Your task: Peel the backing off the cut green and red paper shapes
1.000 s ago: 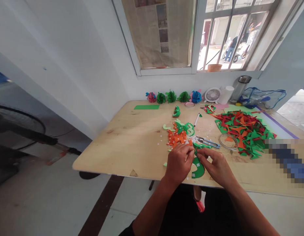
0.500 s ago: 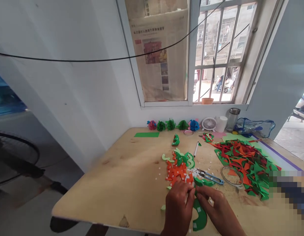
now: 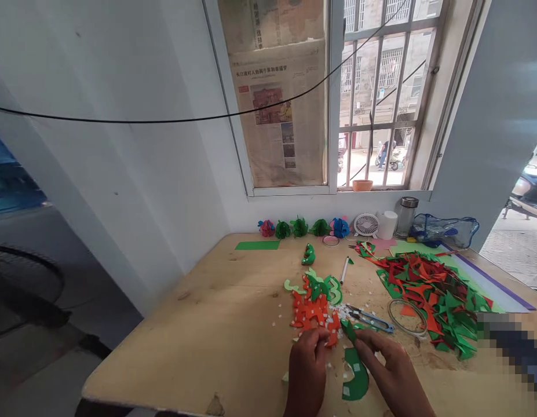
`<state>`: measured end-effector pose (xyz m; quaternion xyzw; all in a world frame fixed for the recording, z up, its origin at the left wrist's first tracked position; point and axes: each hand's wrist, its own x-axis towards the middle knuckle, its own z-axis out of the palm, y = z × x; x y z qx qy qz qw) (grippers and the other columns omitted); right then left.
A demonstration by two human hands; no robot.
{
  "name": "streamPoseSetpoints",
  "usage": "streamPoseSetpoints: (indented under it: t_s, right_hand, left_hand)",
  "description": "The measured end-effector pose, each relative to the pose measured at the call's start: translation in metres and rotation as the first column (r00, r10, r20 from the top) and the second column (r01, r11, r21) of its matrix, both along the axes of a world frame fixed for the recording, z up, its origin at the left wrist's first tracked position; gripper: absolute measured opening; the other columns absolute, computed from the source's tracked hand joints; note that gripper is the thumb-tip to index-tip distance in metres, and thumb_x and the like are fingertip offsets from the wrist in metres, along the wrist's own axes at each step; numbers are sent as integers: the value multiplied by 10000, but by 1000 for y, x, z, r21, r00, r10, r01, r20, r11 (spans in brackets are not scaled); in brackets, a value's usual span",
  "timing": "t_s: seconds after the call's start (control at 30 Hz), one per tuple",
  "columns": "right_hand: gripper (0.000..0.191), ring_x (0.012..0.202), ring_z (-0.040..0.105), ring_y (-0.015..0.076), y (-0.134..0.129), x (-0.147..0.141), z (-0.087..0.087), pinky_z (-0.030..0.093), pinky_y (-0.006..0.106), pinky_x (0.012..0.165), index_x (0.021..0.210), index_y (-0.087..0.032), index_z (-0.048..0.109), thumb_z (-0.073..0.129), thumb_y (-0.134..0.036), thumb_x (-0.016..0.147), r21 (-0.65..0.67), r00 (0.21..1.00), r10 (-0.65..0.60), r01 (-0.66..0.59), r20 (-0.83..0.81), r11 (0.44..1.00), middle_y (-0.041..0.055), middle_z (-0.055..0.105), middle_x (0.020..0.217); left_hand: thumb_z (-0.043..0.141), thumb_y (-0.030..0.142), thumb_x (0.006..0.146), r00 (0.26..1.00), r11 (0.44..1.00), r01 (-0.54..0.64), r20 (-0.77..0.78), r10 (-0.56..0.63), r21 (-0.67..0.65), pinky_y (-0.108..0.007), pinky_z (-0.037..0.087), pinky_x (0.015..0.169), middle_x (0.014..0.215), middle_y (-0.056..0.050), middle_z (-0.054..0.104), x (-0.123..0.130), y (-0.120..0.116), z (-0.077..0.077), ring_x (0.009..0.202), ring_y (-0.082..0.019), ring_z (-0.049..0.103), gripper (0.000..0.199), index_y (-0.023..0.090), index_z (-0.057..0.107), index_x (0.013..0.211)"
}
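Observation:
My right hand [image 3: 388, 362] pinches a small folded green paper piece [image 3: 348, 331] between thumb and fingers. Just left of it, my left hand [image 3: 308, 362] is closed, fingertips together beside the orange paper cutouts [image 3: 309, 311]. Whatever it may hold is too small to make out. Between the hands lies a curved green paper cutout [image 3: 357, 379] with small white squares on it. Light and dark green cutouts [image 3: 320, 286] lie beyond the orange ones. White bits [image 3: 338, 313] are scattered near the blue-handled thread snips [image 3: 372, 320].
A heap of red, orange and green paper scraps [image 3: 433, 289] covers the table's right side, with a wire ring [image 3: 392, 313] beside it. Along the wall stand folded paper ornaments [image 3: 299, 226], a small fan [image 3: 366, 225] and a glass bottle [image 3: 407, 217]. A white pen [image 3: 344, 270] lies mid-table.
My hands have come apart: the left has moved left, while the right keeps the green paper piece. More of the curved cutout shows between them. The view has shifted slightly.

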<state>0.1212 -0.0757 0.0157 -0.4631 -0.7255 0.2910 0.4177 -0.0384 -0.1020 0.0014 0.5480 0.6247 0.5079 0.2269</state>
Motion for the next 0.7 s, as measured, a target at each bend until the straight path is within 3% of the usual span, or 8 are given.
streamPoseSetpoints:
  t_s: [0.1, 0.27, 0.33, 0.4, 0.5, 0.7]
  right_hand:
    - [291, 779, 678, 234, 5, 2, 2, 538, 253, 631, 798, -206, 721, 516, -405, 852, 16, 1000, 11, -11, -13, 1000, 29, 673, 613]
    - [281, 713, 664, 216, 8, 2, 12, 531, 281, 631, 888, -207, 737, 527, -389, 848, 4, 998, -4, 5, -64, 1000, 43, 733, 789]
    - [268, 690, 653, 205, 10, 1, 16, 525, 289, 647, 898, -191, 736, 548, -372, 836, -18, 993, -10, 8, -121, 1000, 51, 737, 807]
    - [261, 674, 636, 195, 12, -1, 19, 513, 290, 643, 900, -185, 731, 560, -369, 830, -49, 987, -7, -1, -159, 999, 46, 726, 775]
    - [262, 644, 610, 180, 14, -3, 21, 489, 277, 601, 895, -176, 721, 571, -378, 822, -81, 979, -7, -10, -204, 997, 37, 701, 718]
    - [215, 658, 596, 171, 15, -4, 21, 472, 267, 606, 873, -188, 715, 585, -350, 818, -91, 967, -14, -9, -254, 996, 23, 688, 710]
  left_hand:
    - [484, 206, 783, 1000, 1000, -1, -5, 1, 28, -352, 504, 814, 902, -96, 719, -4, 1, -7, 870, -234, 660, 260, 187, 724, 883]
    - [487, 347, 836, 985, 994, -64, 152, 77, -93, -285, 478, 546, 608, -38, 662, -8, -7, 7, 512, -174, 588, 315, 144, 690, 964]
    - [530, 314, 813, 972, 997, -58, 224, 69, -57, -287, 498, 661, 790, -75, 716, -7, -10, 16, 654, -177, 638, 272, 144, 690, 953]
    - [588, 296, 779, 939, 999, 34, 342, -20, -36, -290, 493, 768, 936, -96, 720, -4, -12, 24, 860, -204, 657, 255, 151, 690, 962]
    - [636, 345, 761, 833, 975, 217, 531, -157, -53, -298, 500, 770, 967, -97, 719, 3, -12, 29, 868, -208, 663, 297, 155, 687, 984]
    - [736, 289, 656, 752, 969, 239, 643, -145, -61, -274, 497, 715, 808, -65, 713, 19, -5, 32, 750, -172, 646, 235, 139, 693, 833]
